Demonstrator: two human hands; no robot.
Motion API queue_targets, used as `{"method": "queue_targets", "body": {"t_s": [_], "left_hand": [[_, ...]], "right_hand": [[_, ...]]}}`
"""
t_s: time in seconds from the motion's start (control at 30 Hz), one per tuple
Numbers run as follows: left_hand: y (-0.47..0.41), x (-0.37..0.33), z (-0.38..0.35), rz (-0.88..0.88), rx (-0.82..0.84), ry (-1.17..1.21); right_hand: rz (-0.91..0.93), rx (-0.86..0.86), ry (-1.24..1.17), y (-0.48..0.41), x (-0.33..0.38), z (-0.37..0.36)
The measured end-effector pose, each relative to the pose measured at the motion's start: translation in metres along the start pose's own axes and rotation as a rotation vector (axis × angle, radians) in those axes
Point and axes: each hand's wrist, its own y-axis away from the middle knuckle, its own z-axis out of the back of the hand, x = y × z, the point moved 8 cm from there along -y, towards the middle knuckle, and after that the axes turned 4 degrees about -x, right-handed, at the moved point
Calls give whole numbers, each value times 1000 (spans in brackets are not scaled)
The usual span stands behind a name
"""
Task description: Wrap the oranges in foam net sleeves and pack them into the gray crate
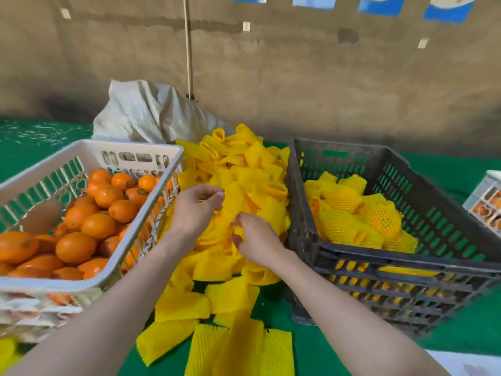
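A white crate point(67, 283) on the left holds several bare oranges point(99, 225). Between the crates lies a big heap of yellow foam net sleeves point(244, 164). The gray crate point(352, 256) on the right holds several oranges wrapped in yellow sleeves point(341, 198). My left hand point(193, 210) hovers over the heap near the white crate, its fingers curled and pinching at a sleeve's edge. My right hand point(256, 238) rests on the heap just right of it, its fingers closed on a yellow sleeve. Neither hand holds an orange.
Everything stands on a green cloth point(311, 356). A white woven sack point(146, 112) leans on the wall behind the heap. Loose flat sleeves point(233, 346) lie near the front. Another white crate point(485, 202) with oranges shows at the right edge.
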Motion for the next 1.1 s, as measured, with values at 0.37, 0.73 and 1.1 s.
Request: {"method": "queue_targets", "body": {"t_s": [0.37,0.73,1.1], "left_hand": [[28,36,58,48,84,-27],[10,44,66,108,112,14],[-8,-1,103,-335,305,66]], "right_hand": [[-358,69,182,-2,-47,-68],[-160,-405,-734,10,49,36],[-161,187,-592,-15,116,21]]}}
